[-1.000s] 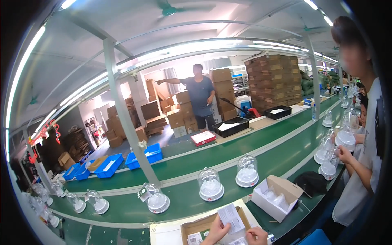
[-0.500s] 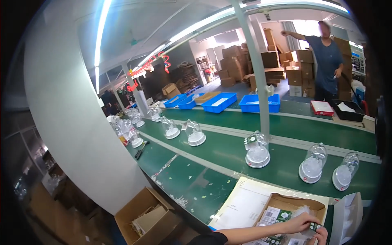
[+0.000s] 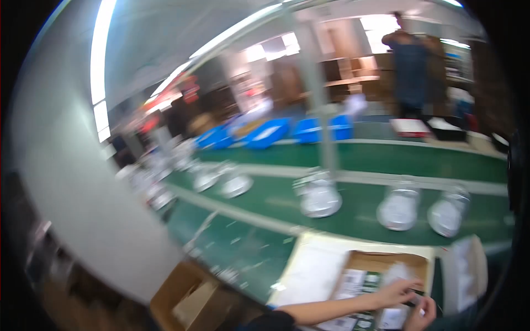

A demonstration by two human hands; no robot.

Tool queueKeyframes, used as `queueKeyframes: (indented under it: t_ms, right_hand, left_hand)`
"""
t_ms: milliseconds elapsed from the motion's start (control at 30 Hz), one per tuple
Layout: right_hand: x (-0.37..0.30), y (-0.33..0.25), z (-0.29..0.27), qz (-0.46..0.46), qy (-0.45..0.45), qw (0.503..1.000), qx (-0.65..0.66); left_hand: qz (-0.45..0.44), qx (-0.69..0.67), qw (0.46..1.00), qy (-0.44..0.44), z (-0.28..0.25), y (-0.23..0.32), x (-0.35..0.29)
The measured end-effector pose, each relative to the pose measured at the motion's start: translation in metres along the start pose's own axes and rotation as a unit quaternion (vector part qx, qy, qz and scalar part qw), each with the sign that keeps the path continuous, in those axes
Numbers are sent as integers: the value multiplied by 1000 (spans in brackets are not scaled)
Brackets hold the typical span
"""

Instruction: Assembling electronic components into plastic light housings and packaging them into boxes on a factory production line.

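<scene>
Down at the bottom edge, my left hand (image 3: pixel 395 292) lies over a shallow brown cardboard tray (image 3: pixel 381 262), fingers pinching a small dark flat packet (image 3: pixel 415 298). My right hand (image 3: pixel 420 315) touches that packet too; whether it's gripping, can't tell, everything's smeared. Glossy clear domes (image 3: pixel 398 207) on white round bases sit beyond, on the smooth green conveyor belt (image 3: pixel 359 157).

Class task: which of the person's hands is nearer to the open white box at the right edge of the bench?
The right hand, just left of the white box. The left hand lies farther left, over the brown cardboard tray.
</scene>
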State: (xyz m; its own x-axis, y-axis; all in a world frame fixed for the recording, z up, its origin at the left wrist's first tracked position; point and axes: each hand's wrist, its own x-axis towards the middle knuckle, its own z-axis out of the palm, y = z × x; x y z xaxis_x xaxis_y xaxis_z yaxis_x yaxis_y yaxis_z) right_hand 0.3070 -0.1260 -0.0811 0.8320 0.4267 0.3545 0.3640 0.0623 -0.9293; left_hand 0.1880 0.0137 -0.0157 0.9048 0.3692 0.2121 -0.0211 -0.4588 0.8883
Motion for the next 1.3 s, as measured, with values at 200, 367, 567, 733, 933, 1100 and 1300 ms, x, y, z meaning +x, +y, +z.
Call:
queueKeyframes:
  t_ms: [200,367,567,733,933,1100,1300]
  right_hand:
    - [-7,-38,31,15,-72,996,44]
    - [-11,-76,19,-49,-62,996,47]
    - [-4,-98,28,-74,-28,994,77]
    - [-5,-95,31,-1,-41,985,167]
    - [-6,-73,30,72,-14,963,261]
    - [-3,-75,25,68,2,970,231]
    - [-4,-75,22,82,11,967,242]
  left_hand:
    - [-95,64,993,33,-23,5,-23]
    - [18,99,991,82,-14,-1,-23]
    - [66,26,997,5,-17,-6,-25]
    - [81,2,997,-6,-14,1,-22]
    - [88,51,994,30,-10,1,-26]
    - [62,-10,997,-33,-18,-1,-22]
    - [61,-11,998,-34,-17,-1,-23]
